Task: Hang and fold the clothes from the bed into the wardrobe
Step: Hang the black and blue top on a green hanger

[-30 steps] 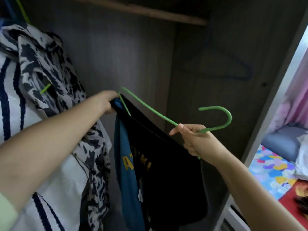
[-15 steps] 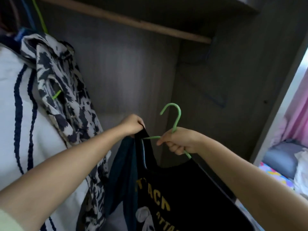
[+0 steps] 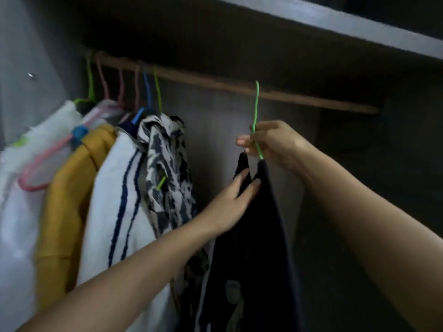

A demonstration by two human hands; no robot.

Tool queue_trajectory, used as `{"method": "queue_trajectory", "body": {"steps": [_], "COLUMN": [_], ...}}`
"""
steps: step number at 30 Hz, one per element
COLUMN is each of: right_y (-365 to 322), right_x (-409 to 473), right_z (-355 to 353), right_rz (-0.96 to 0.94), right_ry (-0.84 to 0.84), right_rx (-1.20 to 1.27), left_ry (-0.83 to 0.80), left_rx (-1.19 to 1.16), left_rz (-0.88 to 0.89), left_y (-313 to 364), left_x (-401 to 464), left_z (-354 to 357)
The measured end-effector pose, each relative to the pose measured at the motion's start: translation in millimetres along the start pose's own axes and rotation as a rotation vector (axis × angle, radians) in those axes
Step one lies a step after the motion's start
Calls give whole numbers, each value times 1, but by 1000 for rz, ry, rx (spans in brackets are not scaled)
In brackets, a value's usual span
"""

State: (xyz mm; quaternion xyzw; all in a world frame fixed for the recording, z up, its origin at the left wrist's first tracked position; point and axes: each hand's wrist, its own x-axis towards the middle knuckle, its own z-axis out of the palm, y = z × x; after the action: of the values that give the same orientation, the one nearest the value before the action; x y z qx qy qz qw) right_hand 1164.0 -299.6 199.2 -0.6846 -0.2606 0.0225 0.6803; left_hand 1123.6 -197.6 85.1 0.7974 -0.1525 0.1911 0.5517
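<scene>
A black garment (image 3: 254, 236) hangs on a green hanger (image 3: 256, 109) whose hook reaches up to the wooden rail (image 3: 311, 99) inside the wardrobe. My right hand (image 3: 271, 142) pinches the hanger's neck just above the garment's collar. My left hand (image 3: 232, 202) lies with straight fingers against the left shoulder of the black garment. Whether the hook sits over the rail is hard to tell in the dim light.
To the left, several clothes hang on the same rail: a black-and-white patterned piece (image 3: 167, 168), a white top with navy stripes (image 3: 119, 200), a mustard garment (image 3: 72, 192) and a white one (image 3: 28, 164). A shelf edge (image 3: 335, 22) runs overhead.
My right hand has raised the green hanger with the black garment up to the rail. My left hand let go of the collar and now rests flat on the cloth. The view tilted upward.
</scene>
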Motion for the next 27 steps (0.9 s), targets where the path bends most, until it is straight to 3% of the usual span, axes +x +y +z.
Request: {"method": "queue_trajectory", "body": {"steps": [2, 5, 7, 8, 11, 15, 20, 27], "right_y": [-20, -46, -50, -47, -29, 7, 20, 58], "right_x": [23, 53, 75, 83, 103, 120, 133, 109], "right_z": [27, 62, 83, 93, 122, 150, 175, 160], "right_rz": [-136, -295, -311, -318, -317, -303, -244, -383], "right_ry": [-39, -48, -51, -48, -46, -117, -90, -1], "right_rx": [-143, -369, -418, -426, -409, -620, -707, -510], "left_ry": [81, 213, 279, 343, 313, 240, 244, 295], "left_rx": [-153, -572, -630, -510, 281, 915, 1188, 1601], "left_rz": [-11, -122, -95, -66, -145, -235, -170, 169], "left_y": [25, 67, 81, 84, 75, 39, 6, 14], "left_x": [12, 23, 16, 12, 8, -2, -13, -29], "left_z": [-21, -65, -84, -95, -118, -140, -163, -154]}}
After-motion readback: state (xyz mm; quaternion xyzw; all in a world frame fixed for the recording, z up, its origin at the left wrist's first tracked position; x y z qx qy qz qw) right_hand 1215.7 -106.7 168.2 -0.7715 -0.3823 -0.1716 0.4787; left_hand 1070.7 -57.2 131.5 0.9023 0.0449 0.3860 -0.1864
